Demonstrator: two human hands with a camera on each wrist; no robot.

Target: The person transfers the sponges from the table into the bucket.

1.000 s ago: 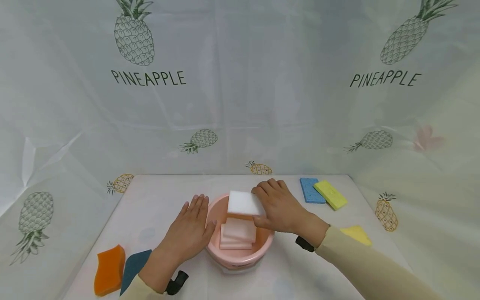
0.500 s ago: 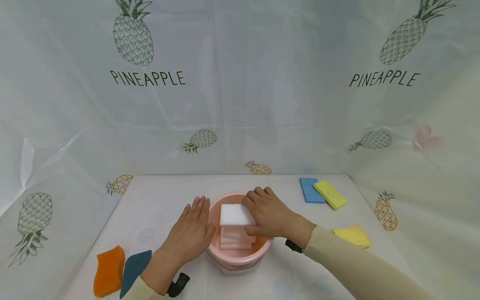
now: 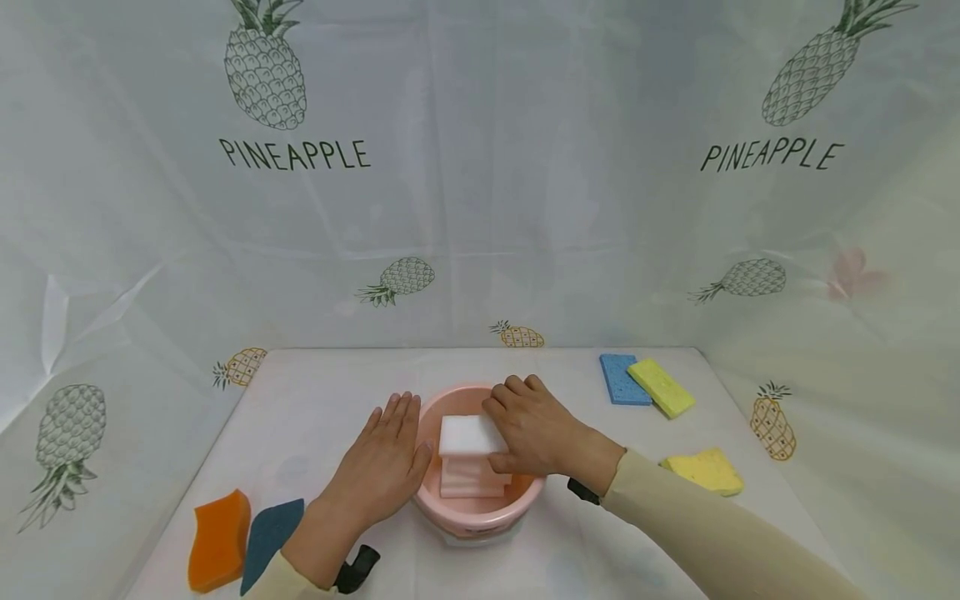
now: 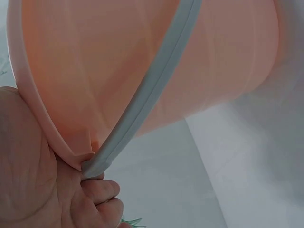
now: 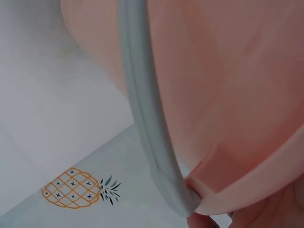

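A pink bucket (image 3: 478, 527) stands in the middle of the table, with a grey handle (image 4: 145, 95) hanging along its outer side. My left hand (image 3: 381, 462) rests against its left rim, fingers straight, palm against the rim in the left wrist view. Over the bucket's mouth, my right hand (image 3: 538, 429) grips a white sponge block (image 3: 467, 435) by its right end, thumb near me and fingers on the far side. Beneath that block lie more pale blocks (image 3: 472, 482), stacked inside the bucket. The right wrist view shows mostly bucket wall (image 5: 213, 85), and the gripped block is hidden there.
On the left lie an orange sponge (image 3: 219, 542) and a dark blue one (image 3: 270, 537), partly behind the left forearm. At the back right a yellow-green sponge (image 3: 662, 388) overlaps a blue one (image 3: 625, 381). A yellow sponge (image 3: 703, 472) sits beside the right sleeve. Pineapple-printed sheeting (image 3: 480, 208) surrounds the table.
My right hand has brought the white sponge block toward me, down and slightly left, over the stacked blocks, mostly in the first half second. The left hand has stayed against the rim.
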